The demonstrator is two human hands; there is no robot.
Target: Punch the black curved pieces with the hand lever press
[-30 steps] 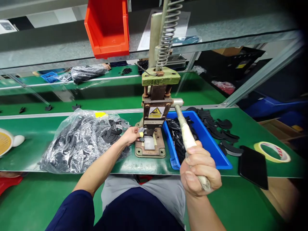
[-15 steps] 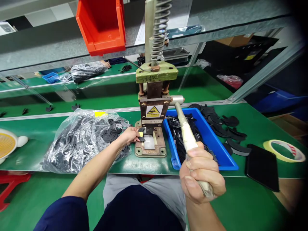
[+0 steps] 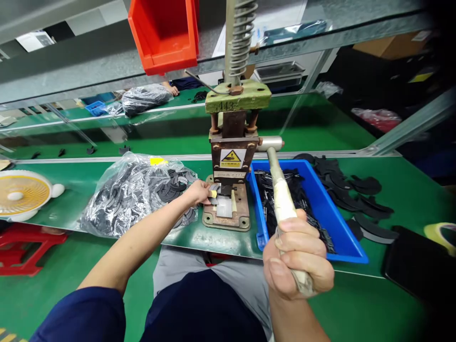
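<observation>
My right hand (image 3: pixel 299 254) is wrapped round the taped lever handle (image 3: pixel 281 190) of a hand press (image 3: pixel 231 154). At the press base, my left hand (image 3: pixel 200 192) pinches a small dark curved piece (image 3: pixel 213 200) by its left side. Some yellow shows on or beside my left fingertips. The piece lies at the left edge of the pale block (image 3: pixel 224 207) under the ram. My fingers hide part of it. Left of the press lies a clear plastic bag (image 3: pixel 135 199) full of dark curved pieces. A blue bin (image 3: pixel 342 237) of thin black parts stands to the right.
Loose dark curved pieces (image 3: pixel 370 206) lie right of the bin, with a black flat object (image 3: pixel 409 261) nearer me. A yellow-and-white fan (image 3: pixel 21 194) sits far left. An orange bin (image 3: pixel 167 38) hangs above. Behind the bench, another person's hand (image 3: pixel 173 90) shows.
The view has swung a little to the left, so the bench things sit farther right. Both hands keep their holds, on the curved piece and the lever handle.
</observation>
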